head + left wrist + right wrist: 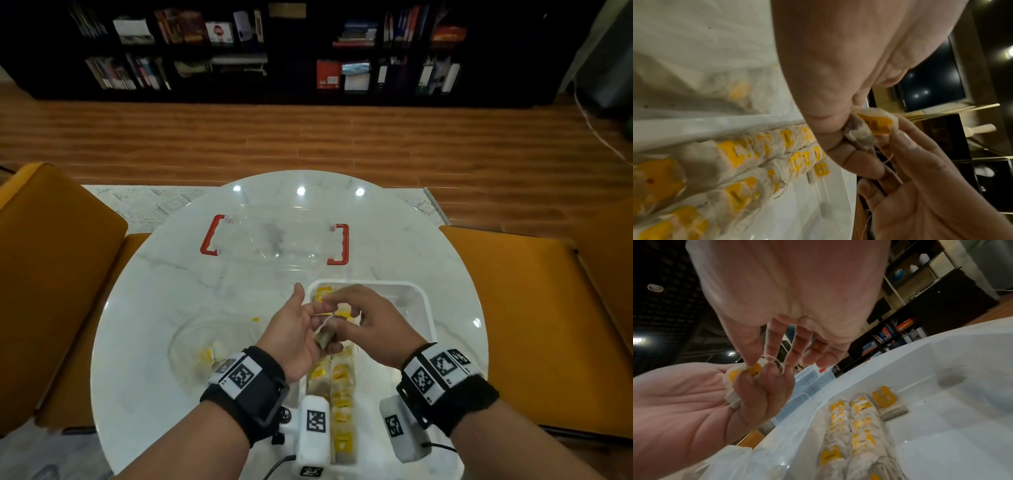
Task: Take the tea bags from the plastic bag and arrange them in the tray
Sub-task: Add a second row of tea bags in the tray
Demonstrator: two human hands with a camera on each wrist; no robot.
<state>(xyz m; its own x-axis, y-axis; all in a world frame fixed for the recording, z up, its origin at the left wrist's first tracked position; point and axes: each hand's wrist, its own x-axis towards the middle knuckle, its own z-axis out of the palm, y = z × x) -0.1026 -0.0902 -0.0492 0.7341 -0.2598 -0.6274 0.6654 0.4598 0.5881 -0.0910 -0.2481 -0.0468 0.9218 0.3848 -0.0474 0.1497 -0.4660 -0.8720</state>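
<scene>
Above the white tray's left edge, my left hand lies palm up with its fingers curled round one tea bag. My right hand reaches over it and pinches the bag's yellow tag and string. The right wrist view shows that pinch on the tea bag. In the left wrist view the tea bag sits between both hands. Rows of tea bags lie in the tray's left part. The clear plastic bag, to the left, holds a few more.
A clear box lid with red handles lies at the far side of the round marble table. Orange chairs flank the table. The tray's right part is bare.
</scene>
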